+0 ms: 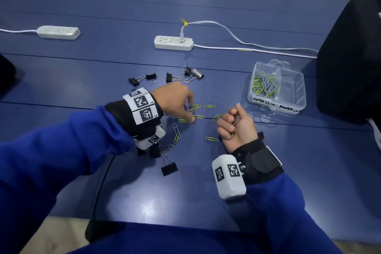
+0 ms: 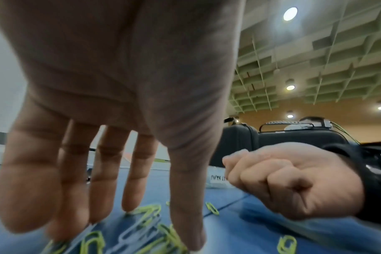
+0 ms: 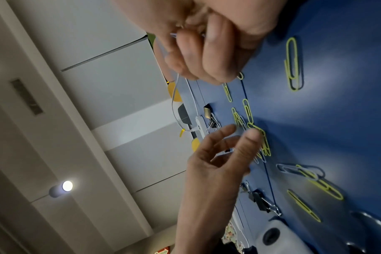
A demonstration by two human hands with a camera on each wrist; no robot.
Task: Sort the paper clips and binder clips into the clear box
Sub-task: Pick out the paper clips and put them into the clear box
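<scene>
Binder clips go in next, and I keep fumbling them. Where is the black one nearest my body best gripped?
Pinch the nearest binder clip by its wire handles, coming from above. The handles stick up and away from the black body toward the left hand, while the body lies low on the table.

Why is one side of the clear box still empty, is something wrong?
Nothing is broken. The clear box holds paper clips in its left compartment only; the side labelled for binder clips is bare. The binder clips still lie scattered on the table.
</scene>
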